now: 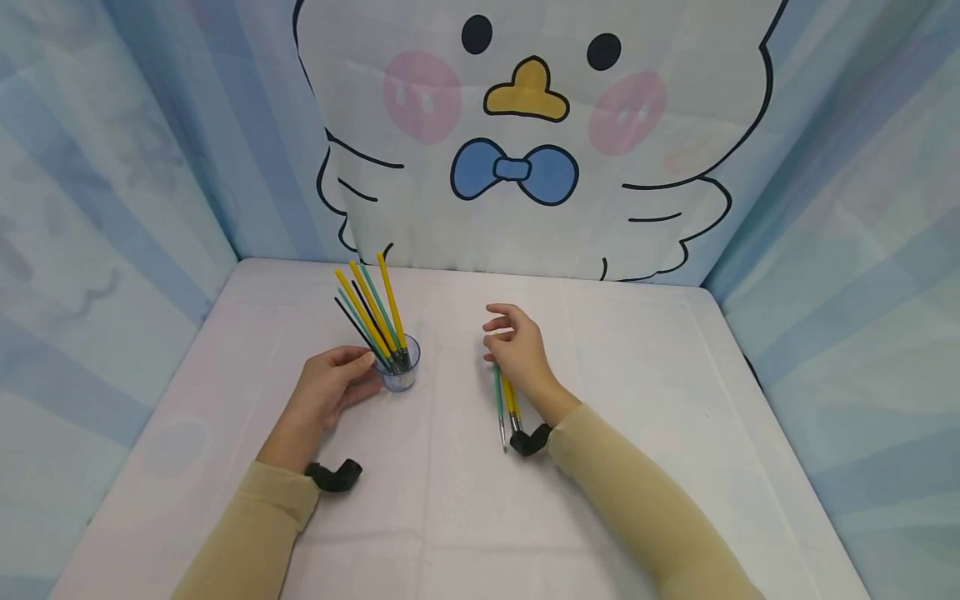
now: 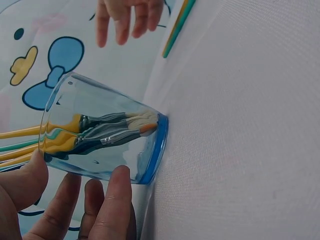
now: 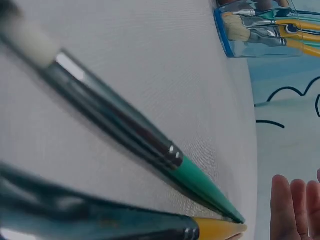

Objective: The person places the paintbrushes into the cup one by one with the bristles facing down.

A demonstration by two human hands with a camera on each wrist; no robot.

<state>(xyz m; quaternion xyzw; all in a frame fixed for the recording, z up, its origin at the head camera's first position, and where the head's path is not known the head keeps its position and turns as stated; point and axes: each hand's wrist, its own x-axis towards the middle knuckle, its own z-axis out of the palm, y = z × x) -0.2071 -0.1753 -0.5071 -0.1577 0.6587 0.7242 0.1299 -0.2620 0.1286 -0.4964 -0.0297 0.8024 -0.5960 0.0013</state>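
1. Pale blue striped fabric point(image 1: 262, 142) hangs round the work area; the rear panel carries a white cartoon figure point(image 1: 517, 237) with pink cheeks, a yellow beak and a blue bow tie.
2. White woven cloth, softly creased, covers the desk point(image 1: 450, 492), its fine weave plain in both wrist views.
3. On the desk, left of centre, stands a transparent cup point(image 1: 398, 382), smooth-walled, flaring toward the rim, with a thick blue-tinted base.
4. Inside it lean slim paintbrushes point(image 1: 392, 298), bristles down, their yellow, green and dark handles fanning above the rim. Through the wall show silvery ferrules, pale bristle tufts and one orange tip.
5. Clamped on the cup's side is the left hand point(image 1: 336, 385), thumb near the rim, other fingers against the wall.
6. Near the middle of the desk lie a slender green-handled paintbrush point(image 1: 499, 400) and, just beside it, yellow-handled brushwork point(image 1: 511, 398); metal ferrules point toward the person. Up close, their bristle ends are blurred.
7. Over the handle ends hangs the right hand point(image 1: 519, 346), fingers apart and relaxed.
8. Tan sleeves point(image 1: 637, 483) cover both forearms, and a curved black piece point(image 1: 335, 476) sits at each wrist.
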